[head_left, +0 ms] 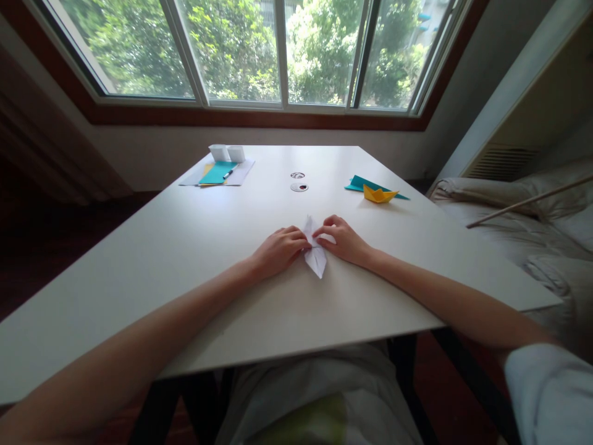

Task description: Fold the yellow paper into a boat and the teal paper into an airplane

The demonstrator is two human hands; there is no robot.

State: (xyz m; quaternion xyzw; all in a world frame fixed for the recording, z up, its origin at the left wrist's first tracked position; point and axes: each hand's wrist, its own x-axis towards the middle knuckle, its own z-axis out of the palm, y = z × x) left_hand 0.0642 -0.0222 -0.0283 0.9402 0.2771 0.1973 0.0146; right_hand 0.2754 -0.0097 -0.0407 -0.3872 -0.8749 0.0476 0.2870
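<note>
Fingers of both hands meet over a folded white paper (315,258) lying near the middle of the white table (185,247). The left hand (278,250) rests knuckles-up with its fingers curled, the tips pressing on the paper's left edge. The right hand (343,240) is likewise curled, its thumb and forefinger pinching the paper's upper part from the right. The paper's lower point sticks out toward the person between the two wrists, flat on the table.

Farther back on the right sits a yellow paper boat (378,194) on a teal sheet (359,183). At the far left lie a teal card (217,173) with a pen (228,174) on pale sheets, and two small white boxes (227,152) just behind them.
</note>
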